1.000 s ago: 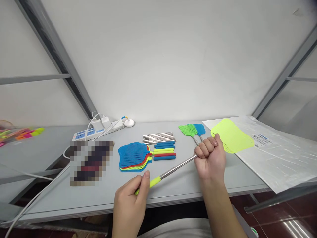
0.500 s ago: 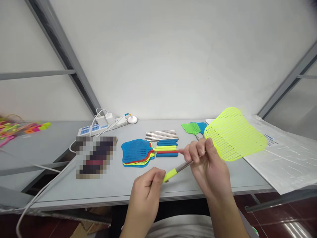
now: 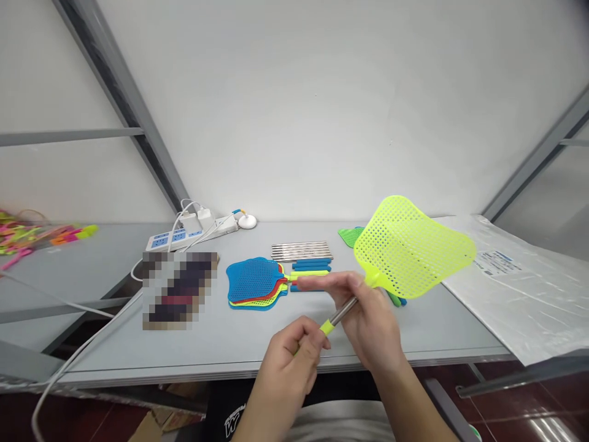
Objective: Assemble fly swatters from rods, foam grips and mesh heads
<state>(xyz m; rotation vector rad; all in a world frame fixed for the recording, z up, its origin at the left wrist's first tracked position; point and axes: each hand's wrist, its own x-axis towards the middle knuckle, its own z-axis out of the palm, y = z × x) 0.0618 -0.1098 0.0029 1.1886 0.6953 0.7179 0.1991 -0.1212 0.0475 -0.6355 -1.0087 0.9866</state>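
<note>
A yellow fly swatter (image 3: 414, 252) with a metal rod is held above the table, its mesh head tilted up to the right. My left hand (image 3: 289, 362) is closed around its yellow handle grip. My right hand (image 3: 375, 328) has the rod between thumb and palm side, just below the head, with its fingers stretched out to the left. Beyond the hands lies a stack of swatter heads, a blue one (image 3: 254, 281) on top, with red and yellow ones under it. Blue, yellow and red grips (image 3: 310, 265) lie beside it, partly behind my right fingers.
Metal rods (image 3: 301, 251) lie at the back of the table. A green swatter head (image 3: 350, 237) shows partly behind the yellow one. A power strip (image 3: 214, 231) with cables and a pixelated object (image 3: 181, 293) are on the left; white plastic packaging (image 3: 519, 301) covers the right.
The swatter head has moved left and turned slightly. My right fingers have gone from curled around the rod to stretched out. My left hand has shifted a little to the right.
</note>
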